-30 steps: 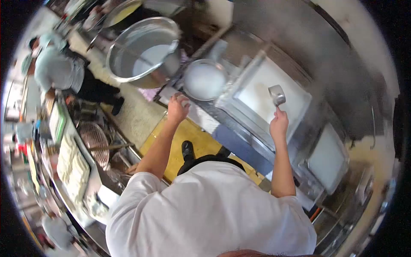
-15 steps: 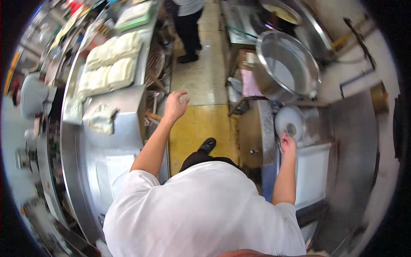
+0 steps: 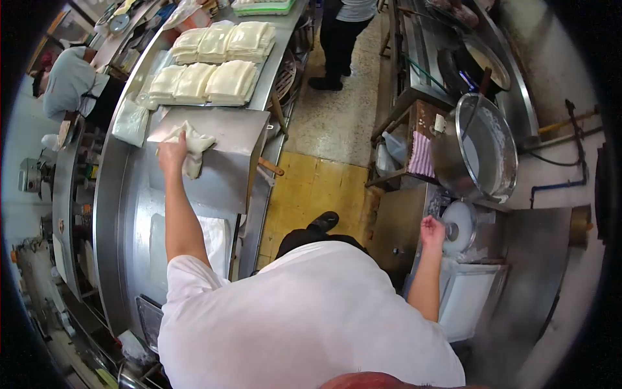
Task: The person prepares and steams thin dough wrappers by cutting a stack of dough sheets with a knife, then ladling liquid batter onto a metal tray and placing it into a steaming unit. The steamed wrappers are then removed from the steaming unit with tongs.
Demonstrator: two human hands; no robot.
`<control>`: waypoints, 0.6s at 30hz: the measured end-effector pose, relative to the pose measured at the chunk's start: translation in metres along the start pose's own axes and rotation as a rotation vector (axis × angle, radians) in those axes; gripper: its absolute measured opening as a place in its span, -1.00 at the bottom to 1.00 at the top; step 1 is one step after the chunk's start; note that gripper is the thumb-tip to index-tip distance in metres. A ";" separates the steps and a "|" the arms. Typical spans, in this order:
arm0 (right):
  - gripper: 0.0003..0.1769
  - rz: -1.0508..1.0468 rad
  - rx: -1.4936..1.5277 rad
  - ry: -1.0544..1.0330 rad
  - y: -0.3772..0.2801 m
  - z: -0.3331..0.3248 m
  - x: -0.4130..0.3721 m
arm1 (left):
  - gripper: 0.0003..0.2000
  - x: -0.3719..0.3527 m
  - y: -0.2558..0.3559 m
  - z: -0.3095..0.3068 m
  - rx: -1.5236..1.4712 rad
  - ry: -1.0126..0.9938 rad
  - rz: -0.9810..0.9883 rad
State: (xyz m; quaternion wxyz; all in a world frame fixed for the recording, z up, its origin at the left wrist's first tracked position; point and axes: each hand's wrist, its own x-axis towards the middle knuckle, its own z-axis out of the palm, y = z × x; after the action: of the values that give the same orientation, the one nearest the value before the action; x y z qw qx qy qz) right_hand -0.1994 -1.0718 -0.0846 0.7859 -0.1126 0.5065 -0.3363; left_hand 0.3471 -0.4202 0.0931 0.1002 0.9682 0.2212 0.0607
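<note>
My left hand is closed on a crumpled cream cloth, which lies on the raised steel surface at the left. Behind it, stacks of folded pale sheets fill a tray. On the other side, my right hand is closed, palm side partly showing, beside a round whitish disc. A small shiny round piece shows by its fingers; whether the hand holds it is unclear.
A large steel pot stands at the right, with a wok behind it. A striped pink cloth hangs nearby. One person stands in the aisle, another at the far left. A wooden handle juts into the aisle.
My left hand has moved left from over the aisle and taken hold of the cloth. The view has shifted, and my right hand remains near the disc.
</note>
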 end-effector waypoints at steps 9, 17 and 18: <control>-0.46 -0.259 -0.349 0.011 0.008 0.040 -0.123 | -0.60 0.005 -0.008 0.053 -0.707 -0.023 0.023; -0.53 -0.514 -0.312 0.284 -0.072 -0.083 -0.196 | -0.49 -0.064 0.001 0.003 -0.331 0.128 0.129; -0.52 -0.560 -0.322 0.328 -0.084 -0.106 -0.206 | -0.49 -0.098 0.015 -0.023 -0.345 0.121 0.156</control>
State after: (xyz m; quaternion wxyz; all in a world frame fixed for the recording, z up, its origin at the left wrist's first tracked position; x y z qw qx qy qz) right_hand -0.3804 -0.9843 0.0584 0.5436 -0.3140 0.6219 -0.4680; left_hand 0.2619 -0.4726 0.1120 0.2462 0.9454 0.1376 0.1633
